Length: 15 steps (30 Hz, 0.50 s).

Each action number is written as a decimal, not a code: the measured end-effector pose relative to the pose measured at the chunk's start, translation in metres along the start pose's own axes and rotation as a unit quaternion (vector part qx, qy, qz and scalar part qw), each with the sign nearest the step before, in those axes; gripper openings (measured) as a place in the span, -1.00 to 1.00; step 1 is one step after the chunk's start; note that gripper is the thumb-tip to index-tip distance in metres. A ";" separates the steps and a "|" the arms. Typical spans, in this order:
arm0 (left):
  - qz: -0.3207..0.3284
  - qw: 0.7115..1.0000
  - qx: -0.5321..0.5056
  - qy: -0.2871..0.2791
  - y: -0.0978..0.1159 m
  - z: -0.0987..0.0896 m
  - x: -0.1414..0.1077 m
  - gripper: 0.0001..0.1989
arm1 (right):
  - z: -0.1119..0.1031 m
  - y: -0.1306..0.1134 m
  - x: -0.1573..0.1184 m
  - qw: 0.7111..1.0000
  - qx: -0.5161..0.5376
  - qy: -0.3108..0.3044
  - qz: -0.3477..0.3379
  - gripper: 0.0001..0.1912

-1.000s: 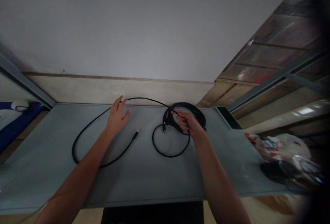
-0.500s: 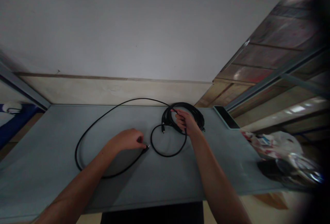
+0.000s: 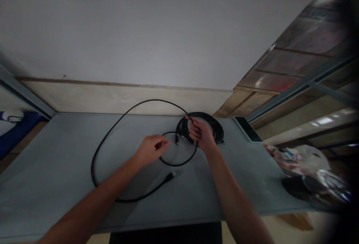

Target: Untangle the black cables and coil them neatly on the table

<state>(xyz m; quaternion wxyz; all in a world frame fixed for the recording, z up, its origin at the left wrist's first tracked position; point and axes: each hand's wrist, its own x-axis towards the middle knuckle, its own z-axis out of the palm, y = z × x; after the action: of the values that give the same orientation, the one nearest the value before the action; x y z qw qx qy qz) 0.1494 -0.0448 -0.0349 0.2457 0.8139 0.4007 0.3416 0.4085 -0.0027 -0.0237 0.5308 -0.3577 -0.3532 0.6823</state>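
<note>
A long black cable [image 3: 117, 124] lies on the grey table [image 3: 56, 169]. My right hand [image 3: 201, 134] is closed on its coiled bundle [image 3: 214, 123] near the back of the table. From that hand a wide loop arcs up and left, then runs back to a free plug [image 3: 169, 177] lying on the table. A second, small loop [image 3: 179, 161] hangs below the coil. My left hand [image 3: 151, 149] is pinched on the left side of this small loop, just above the plug.
A white wall stands close behind the table. A flat black block [image 3: 246, 126] sits at the back right corner. Crumpled plastic bags and a dark object [image 3: 305, 169] lie at the right end. Something blue [image 3: 17, 130] is beyond the left edge.
My left hand went from the far side of the wide loop to the plug, dragged it nearer, then moved up to the small loop. The wide loop shifted right. My right hand stayed on the coil.
</note>
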 end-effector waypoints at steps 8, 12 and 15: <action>0.066 0.961 0.160 0.216 -0.017 -0.029 0.008 -0.64 | 0.033 0.020 -0.017 0.971 -0.042 -0.125 0.198 -0.72; 0.169 0.965 0.200 0.026 -0.021 -0.021 0.006 -0.74 | 0.044 0.031 -0.024 0.937 -0.076 -0.211 0.266 -0.75; 0.143 0.968 0.203 -0.045 -0.029 -0.023 0.007 -0.59 | 0.040 0.026 -0.024 0.932 -0.102 -0.228 0.261 -0.72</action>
<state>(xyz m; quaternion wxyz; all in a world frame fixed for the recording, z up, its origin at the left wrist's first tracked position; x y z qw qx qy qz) 0.1209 -0.0196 -0.0369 0.0418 0.9101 0.3297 0.2476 0.3660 -0.0348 -0.0235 0.1997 -0.3239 -0.4267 0.8204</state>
